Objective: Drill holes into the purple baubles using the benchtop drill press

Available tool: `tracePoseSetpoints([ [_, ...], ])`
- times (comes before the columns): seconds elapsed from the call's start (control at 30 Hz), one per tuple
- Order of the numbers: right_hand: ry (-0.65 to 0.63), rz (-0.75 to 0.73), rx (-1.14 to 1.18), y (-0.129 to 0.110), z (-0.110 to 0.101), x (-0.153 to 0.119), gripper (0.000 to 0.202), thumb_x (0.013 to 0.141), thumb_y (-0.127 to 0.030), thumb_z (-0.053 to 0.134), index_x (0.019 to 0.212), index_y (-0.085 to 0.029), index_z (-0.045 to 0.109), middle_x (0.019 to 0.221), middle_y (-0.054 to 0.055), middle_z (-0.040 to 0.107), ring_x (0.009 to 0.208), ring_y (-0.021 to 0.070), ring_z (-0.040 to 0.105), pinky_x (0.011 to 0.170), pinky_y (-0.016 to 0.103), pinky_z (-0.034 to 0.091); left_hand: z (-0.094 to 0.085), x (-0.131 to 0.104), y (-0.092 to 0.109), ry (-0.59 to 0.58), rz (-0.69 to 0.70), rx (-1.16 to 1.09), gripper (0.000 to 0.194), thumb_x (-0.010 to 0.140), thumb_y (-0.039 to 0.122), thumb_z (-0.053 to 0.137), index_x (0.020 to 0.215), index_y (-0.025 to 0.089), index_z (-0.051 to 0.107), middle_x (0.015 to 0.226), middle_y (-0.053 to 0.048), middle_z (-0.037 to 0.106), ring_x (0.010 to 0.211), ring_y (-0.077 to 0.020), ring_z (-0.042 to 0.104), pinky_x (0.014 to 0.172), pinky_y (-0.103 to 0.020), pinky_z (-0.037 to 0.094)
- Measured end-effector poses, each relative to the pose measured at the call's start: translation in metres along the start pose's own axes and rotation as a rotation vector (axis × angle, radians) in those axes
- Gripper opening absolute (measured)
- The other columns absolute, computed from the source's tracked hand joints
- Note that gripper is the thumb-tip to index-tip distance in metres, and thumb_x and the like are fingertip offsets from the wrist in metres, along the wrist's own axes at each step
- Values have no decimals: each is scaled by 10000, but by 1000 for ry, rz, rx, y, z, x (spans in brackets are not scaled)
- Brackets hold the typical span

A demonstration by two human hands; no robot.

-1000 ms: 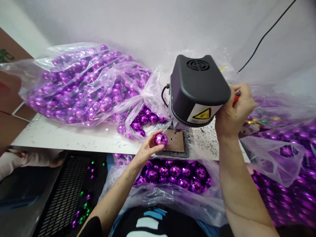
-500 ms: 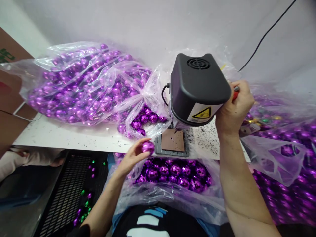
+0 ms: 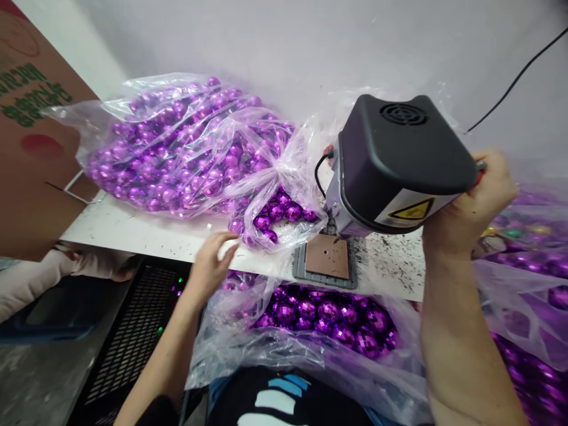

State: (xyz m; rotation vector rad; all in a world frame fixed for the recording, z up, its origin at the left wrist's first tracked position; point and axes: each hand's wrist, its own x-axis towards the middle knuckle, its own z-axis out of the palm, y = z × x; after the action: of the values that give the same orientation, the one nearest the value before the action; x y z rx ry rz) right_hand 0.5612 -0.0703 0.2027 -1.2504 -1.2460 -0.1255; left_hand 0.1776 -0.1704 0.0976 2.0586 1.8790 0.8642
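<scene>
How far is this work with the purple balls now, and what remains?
Some work looks done: dark flecks lie near the brown plate. The left hand holds nothing, the right hand grips the red handle, and no ball sits on the plate. Many purple balls remain visible in the bags; I cannot tell which are finished or left.

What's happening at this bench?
The person's right hand grips the red handle on the side of a black machine. The left hand holds no ball and hovers near the front edge of the white bench. No ball sits on the brown plate below the machine. Shiny purple balls fill an open bag at the person's lap.
</scene>
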Motion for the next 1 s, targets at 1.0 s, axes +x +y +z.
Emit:
tracePoseSetpoints([
  [1.0,-79,59,72,-13,-4,-2,605,874,-786,416,757,-196,474,610,-53,374,612,84,340,614,266,281,149,44,95,-420,-323,-1106,583,762,532,803,1197,179,641,1130,-92,707,1041,-258,667,825,-388,593],
])
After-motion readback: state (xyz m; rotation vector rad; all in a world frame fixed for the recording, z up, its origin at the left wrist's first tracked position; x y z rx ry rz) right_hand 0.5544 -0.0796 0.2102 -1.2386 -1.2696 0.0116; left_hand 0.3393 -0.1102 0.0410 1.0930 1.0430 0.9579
